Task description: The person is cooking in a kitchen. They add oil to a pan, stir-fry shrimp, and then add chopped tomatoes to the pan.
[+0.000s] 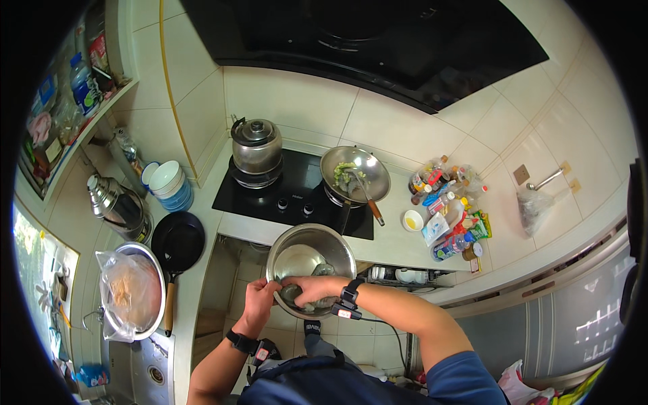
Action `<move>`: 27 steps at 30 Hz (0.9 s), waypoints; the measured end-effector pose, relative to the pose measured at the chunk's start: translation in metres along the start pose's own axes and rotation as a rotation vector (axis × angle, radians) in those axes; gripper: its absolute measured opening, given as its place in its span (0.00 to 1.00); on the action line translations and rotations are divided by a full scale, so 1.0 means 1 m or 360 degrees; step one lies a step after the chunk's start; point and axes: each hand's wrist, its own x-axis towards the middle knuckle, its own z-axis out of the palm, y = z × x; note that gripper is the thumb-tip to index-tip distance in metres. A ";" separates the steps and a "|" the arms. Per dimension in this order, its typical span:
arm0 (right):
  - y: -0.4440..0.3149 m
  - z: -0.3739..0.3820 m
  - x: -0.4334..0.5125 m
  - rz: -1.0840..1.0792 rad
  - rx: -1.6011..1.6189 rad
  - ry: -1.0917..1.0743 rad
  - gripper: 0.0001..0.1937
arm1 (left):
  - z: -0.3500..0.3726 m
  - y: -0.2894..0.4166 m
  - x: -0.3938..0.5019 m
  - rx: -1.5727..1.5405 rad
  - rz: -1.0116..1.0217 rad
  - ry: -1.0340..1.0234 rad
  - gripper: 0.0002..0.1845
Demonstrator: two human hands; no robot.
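Observation:
A stainless steel bowl [283,253] is held up in front of the stove, tilted so its inside faces me. My left hand [259,298] grips its rim at the lower left, thumb on top. Grey raw shrimp [323,271] lie in the bowl. My right hand [316,289] reaches inside with its fingers down among them; whether they close on any is hidden. Beyond the bowl, a steel wok [331,157] sits on the right burner. It holds chopped green pieces [344,173], some grey pieces and a wooden-handled spatula [373,206].
A kettle [257,149] stands on the left burner. Several bottles [452,246] and packets crowd the right counter beside a small white bowl [413,220]. On the left are a black frying pan [177,243], stacked bowls [172,187], a thermos [119,207] and a bag-covered basin [159,316].

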 end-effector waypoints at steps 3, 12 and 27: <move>-0.014 -0.003 -0.009 0.0126 0.0466 -0.0139 0.43 | 0.005 0.001 -0.002 -0.0055 -0.0009 0.0001 0.06; 0.005 0.009 0.005 -0.0164 -0.0161 0.0034 0.28 | -0.004 -0.002 -0.002 -0.0154 -0.0092 -0.0070 0.05; 0.007 -0.093 -0.068 -0.0229 -0.0363 0.0975 0.08 | 0.048 0.044 0.023 -0.0260 -0.0126 -0.0090 0.07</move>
